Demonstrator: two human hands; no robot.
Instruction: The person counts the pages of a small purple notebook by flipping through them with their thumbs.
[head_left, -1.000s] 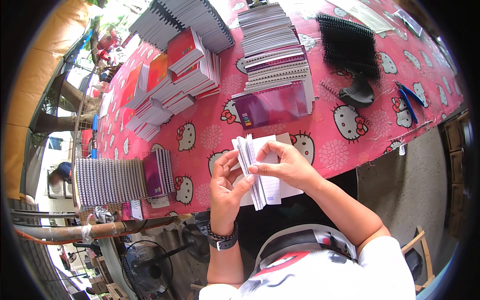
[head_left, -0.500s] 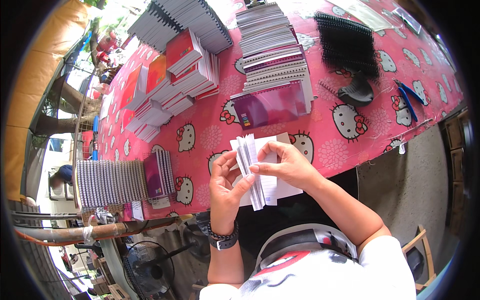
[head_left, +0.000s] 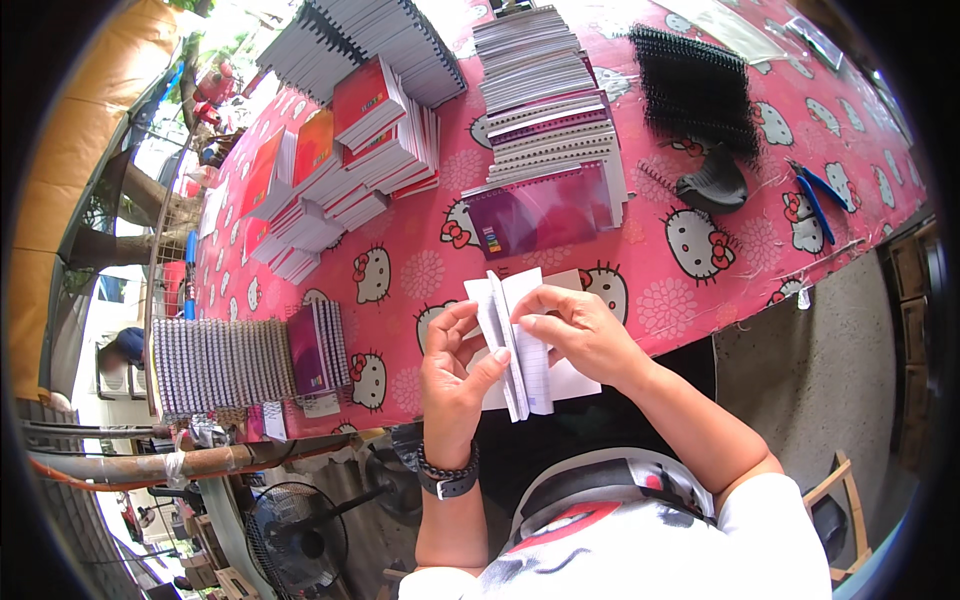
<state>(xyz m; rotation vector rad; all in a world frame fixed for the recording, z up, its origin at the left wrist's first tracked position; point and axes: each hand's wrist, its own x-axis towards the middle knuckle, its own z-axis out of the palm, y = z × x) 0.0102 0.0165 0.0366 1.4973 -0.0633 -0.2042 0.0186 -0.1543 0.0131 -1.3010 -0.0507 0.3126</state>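
Note:
A notebook (head_left: 508, 355) stands partly fanned open at the table's near edge, its white, lined pages spread. My left hand (head_left: 457, 365) grips the block of pages from the left, thumb across the near side. On the other side my right hand (head_left: 580, 330) pinches some of the pages between thumb and bent fingers. Beneath the right hand lies a pale flat sheet or cover (head_left: 572, 380), partly hidden. Just beyond the hands rests a purple-covered notebook (head_left: 540, 212), leaning against a long row of page blocks (head_left: 545, 110).
Red and orange notebooks (head_left: 365, 110) are stacked at the left. Spiral-bound notebooks (head_left: 225, 365) stand at the near left edge. Black binding coils (head_left: 695, 90), a dark curved object (head_left: 712, 182) and blue-handled pliers (head_left: 822, 195) lie at the right. A fan (head_left: 300, 540) stands below the table.
My right hand has shifted slightly to the right, drawing pages over with it. The pages now part wider at the top. My left hand has stayed nearly in place.

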